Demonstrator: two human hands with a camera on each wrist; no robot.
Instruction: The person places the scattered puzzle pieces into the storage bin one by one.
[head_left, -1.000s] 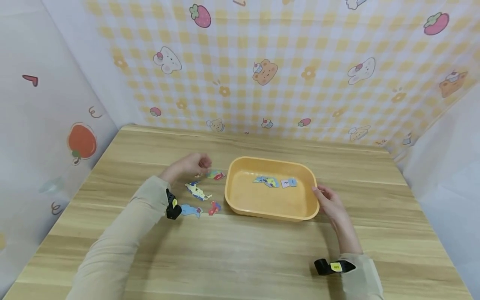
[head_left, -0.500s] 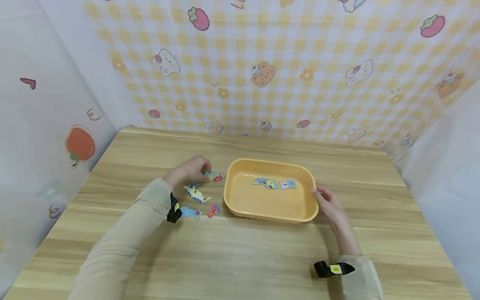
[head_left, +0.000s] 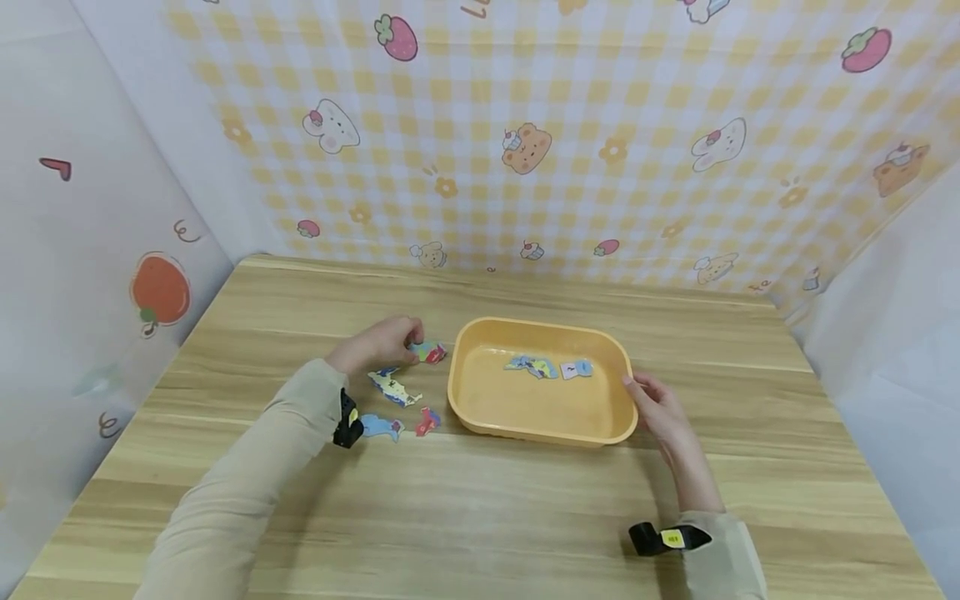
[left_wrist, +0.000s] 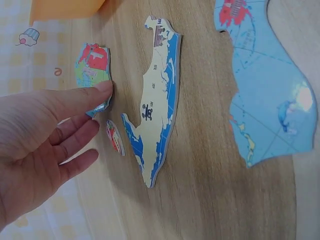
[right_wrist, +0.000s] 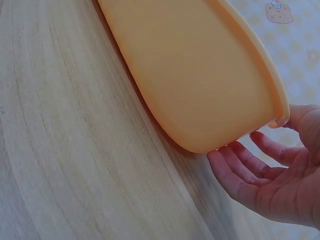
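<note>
My left hand (head_left: 384,342) pinches a green and red map puzzle piece (left_wrist: 93,62) between thumb and fingers, just left of a yellow plastic tray (head_left: 540,412). Beside that hand lie a long cream and blue puzzle piece (left_wrist: 157,100) and a small oval piece (left_wrist: 115,137). Nearer the front are a light blue piece (left_wrist: 272,85) and a red and purple piece (head_left: 427,422). At the tray's right end my right hand (head_left: 663,410) grips the rim, thumb on top and fingers under the side. Inside the tray sit a blue and yellow piece (head_left: 534,367) and pale blue and lilac pieces (head_left: 576,368).
The wooden table (head_left: 480,517) runs back to a yellow checked cloth (head_left: 465,200) with cartoon prints. White cloth (head_left: 90,275) hangs along the left side, and more of it on the right. Each sleeve carries a black wrist camera (head_left: 667,538).
My left hand has come down onto the green and red puzzle piece and pinches it. The right hand keeps its grip on the tray, which stays in place.
</note>
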